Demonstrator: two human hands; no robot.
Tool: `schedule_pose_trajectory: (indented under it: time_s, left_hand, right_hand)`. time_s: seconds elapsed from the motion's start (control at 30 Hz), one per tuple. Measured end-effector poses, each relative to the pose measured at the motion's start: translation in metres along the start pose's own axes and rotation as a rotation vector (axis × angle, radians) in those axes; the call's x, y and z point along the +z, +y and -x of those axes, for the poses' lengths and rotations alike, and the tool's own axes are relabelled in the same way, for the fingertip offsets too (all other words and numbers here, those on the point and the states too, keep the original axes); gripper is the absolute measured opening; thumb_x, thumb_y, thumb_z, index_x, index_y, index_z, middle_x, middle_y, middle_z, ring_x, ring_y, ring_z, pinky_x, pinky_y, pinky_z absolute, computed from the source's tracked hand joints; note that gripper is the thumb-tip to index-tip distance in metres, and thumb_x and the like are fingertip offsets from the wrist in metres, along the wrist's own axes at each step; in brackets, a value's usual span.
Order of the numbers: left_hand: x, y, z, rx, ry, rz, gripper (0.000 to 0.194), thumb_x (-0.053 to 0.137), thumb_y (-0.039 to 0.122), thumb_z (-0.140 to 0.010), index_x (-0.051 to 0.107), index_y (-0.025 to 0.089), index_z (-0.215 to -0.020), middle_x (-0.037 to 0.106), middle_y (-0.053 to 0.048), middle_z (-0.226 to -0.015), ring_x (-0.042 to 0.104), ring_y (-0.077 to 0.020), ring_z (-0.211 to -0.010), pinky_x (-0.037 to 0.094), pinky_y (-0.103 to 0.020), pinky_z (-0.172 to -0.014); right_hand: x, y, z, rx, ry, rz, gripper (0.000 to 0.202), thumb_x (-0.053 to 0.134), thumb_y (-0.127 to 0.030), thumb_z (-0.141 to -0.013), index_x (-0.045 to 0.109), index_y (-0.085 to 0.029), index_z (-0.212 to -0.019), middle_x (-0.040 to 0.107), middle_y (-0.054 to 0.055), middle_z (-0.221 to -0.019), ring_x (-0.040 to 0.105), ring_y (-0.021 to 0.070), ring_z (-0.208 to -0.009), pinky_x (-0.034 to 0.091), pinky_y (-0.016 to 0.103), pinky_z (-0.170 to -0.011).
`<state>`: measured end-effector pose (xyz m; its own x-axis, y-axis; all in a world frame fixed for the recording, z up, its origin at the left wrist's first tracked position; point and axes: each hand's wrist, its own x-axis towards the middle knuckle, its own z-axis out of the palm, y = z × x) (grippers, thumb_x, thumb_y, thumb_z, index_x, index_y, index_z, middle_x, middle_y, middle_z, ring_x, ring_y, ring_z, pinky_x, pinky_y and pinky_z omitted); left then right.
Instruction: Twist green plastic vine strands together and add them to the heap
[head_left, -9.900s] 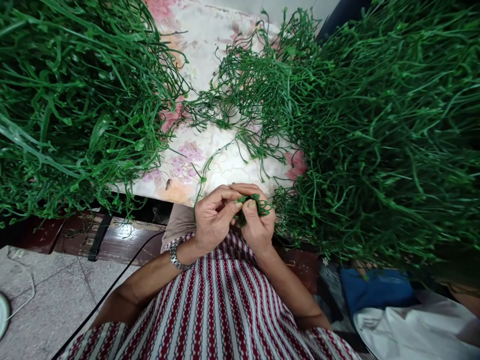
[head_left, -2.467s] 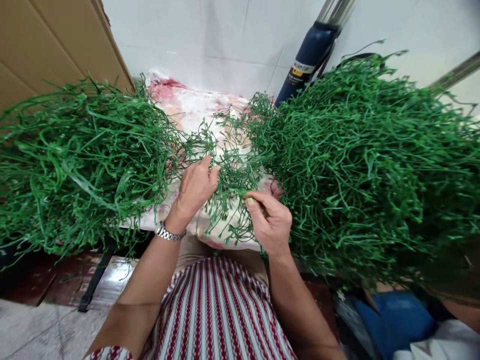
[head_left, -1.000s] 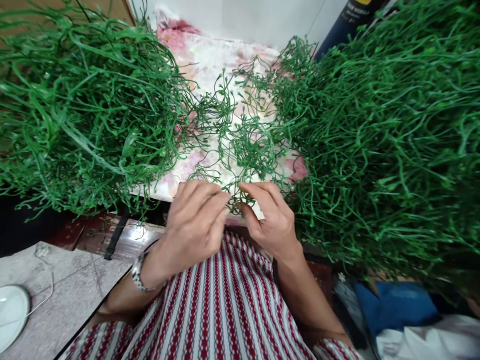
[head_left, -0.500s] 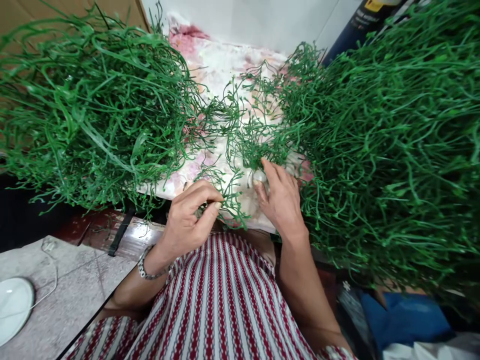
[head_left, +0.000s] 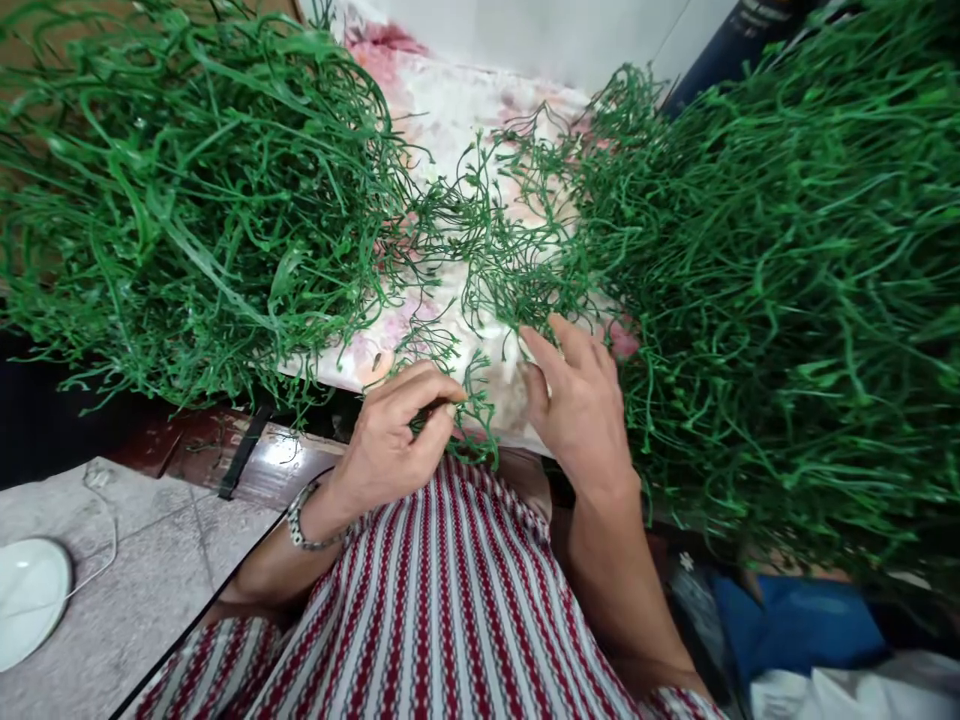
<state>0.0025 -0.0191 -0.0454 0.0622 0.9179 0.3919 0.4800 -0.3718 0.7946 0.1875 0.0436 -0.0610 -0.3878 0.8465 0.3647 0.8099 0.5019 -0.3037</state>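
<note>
My left hand (head_left: pixel 401 435), with a metal bracelet at the wrist, pinches a small bunch of green branching stems (head_left: pixel 478 420) that look like plastic plant stems. Their tips stick out past my thumb and forefinger on both sides. Over the right part of the flowered cloth (head_left: pixel 390 330), my right hand (head_left: pixel 577 410) is open, its thumb and fingers apart. No stem shows between those fingers. Just beyond its fingertips lies a loose tangle of the same stems (head_left: pixel 517 285); whether the fingertips touch it, I cannot tell.
Large heaps of green stems stand on the left (head_left: pixel 210 200) and on the right (head_left: pixel 810 290). A pale wall (head_left: pixel 510 35) and a dark blue cylinder (head_left: pixel 727 50) are at the back. At lower left a white round object (head_left: pixel 30 600) with a cord rests on a grey surface (head_left: pixel 150 560).
The camera view has shifted slightly. My right hand has spread its fingers a little more and drawn slightly away from the tangle; my left hand keeps its pinch on the stems.
</note>
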Motion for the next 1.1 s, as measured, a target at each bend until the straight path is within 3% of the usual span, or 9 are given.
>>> schedule_pose_trajectory:
  time_s: [0.07,0.13,0.27,0.43,0.63,0.77,0.93,1.1]
  left_hand:
    - [0.001,0.000,-0.001,0.004,0.007,-0.001,0.017,0.048,0.003,-0.075,0.057,0.016,-0.079,0.056,-0.001,-0.072,0.052,-0.0115,-0.070,0.042,-0.025,-0.065]
    - [0.003,0.002,-0.001,0.013,0.011,0.003,0.013,0.049,0.005,-0.076,0.056,0.016,-0.078,0.055,0.000,-0.070,0.051,-0.0110,-0.068,0.041,-0.025,-0.064]
    - [0.009,0.004,0.000,0.045,0.042,0.027,0.008,0.052,0.008,-0.078,0.055,0.016,-0.078,0.053,0.000,-0.069,0.050,-0.0111,-0.068,0.041,-0.026,-0.064]
    - [0.017,0.002,0.004,0.097,0.059,-0.036,0.009,0.052,0.009,-0.079,0.056,0.017,-0.081,0.054,-0.002,-0.076,0.051,-0.0131,-0.076,0.043,-0.027,-0.067]
    - [0.019,-0.002,0.005,0.102,-0.034,-0.055,0.019,0.055,0.008,-0.077,0.058,0.015,-0.094,0.055,-0.003,-0.076,0.052,-0.0126,-0.073,0.044,-0.027,-0.066]
    - [0.020,-0.005,0.005,0.100,-0.067,-0.106,0.017,0.054,0.009,-0.078,0.059,0.016,-0.091,0.054,-0.002,-0.074,0.051,-0.0120,-0.070,0.043,-0.026,-0.063]
    - [0.017,-0.005,0.003,0.089,-0.148,-0.204,0.011,0.051,0.009,-0.077,0.059,0.016,-0.079,0.050,-0.001,-0.070,0.049,-0.0125,-0.068,0.041,-0.028,-0.063]
    - [0.015,-0.005,0.002,0.066,-0.110,-0.311,0.010,0.050,0.012,-0.077,0.058,0.016,-0.073,0.055,-0.003,-0.073,0.052,-0.0145,-0.072,0.041,-0.030,-0.066]
  right_hand:
    - [-0.014,-0.007,0.008,-0.046,0.152,-0.218,0.028,0.049,-0.016,-0.084,0.058,-0.019,-0.111,0.060,0.010,-0.110,0.055,0.0223,-0.103,0.043,0.040,-0.091]
    - [-0.022,-0.014,0.014,-0.057,0.203,-0.475,0.024,0.051,-0.017,-0.084,0.061,-0.020,-0.106,0.063,0.007,-0.098,0.058,0.0182,-0.093,0.047,0.034,-0.083]
    - [-0.011,-0.024,0.019,-0.097,0.039,-0.748,0.021,0.065,-0.026,-0.077,0.062,-0.018,-0.096,0.062,0.005,-0.091,0.059,0.0178,-0.088,0.049,0.033,-0.076]
    - [0.008,-0.026,0.022,-0.112,0.153,-0.714,0.017,0.064,-0.019,-0.077,0.062,-0.020,-0.094,0.062,0.004,-0.087,0.058,0.0172,-0.084,0.048,0.034,-0.074]
    - [0.009,-0.021,0.022,-0.210,0.277,-0.526,0.016,0.065,-0.016,-0.075,0.061,-0.018,-0.090,0.061,0.005,-0.084,0.057,0.0166,-0.080,0.046,0.034,-0.073]
    - [0.008,-0.022,0.022,-0.260,0.314,-0.422,0.014,0.065,-0.017,-0.075,0.060,-0.017,-0.088,0.061,0.005,-0.082,0.056,0.0170,-0.079,0.045,0.034,-0.073]
    - [0.001,-0.023,0.022,-0.282,0.180,-0.476,0.011,0.062,-0.018,-0.078,0.057,-0.017,-0.087,0.062,0.006,-0.086,0.057,0.0172,-0.082,0.046,0.033,-0.074]
    - [-0.001,-0.023,0.023,-0.216,0.007,-0.590,0.008,0.058,-0.020,-0.081,0.055,-0.017,-0.088,0.063,0.005,-0.083,0.058,0.0155,-0.079,0.046,0.031,-0.073]
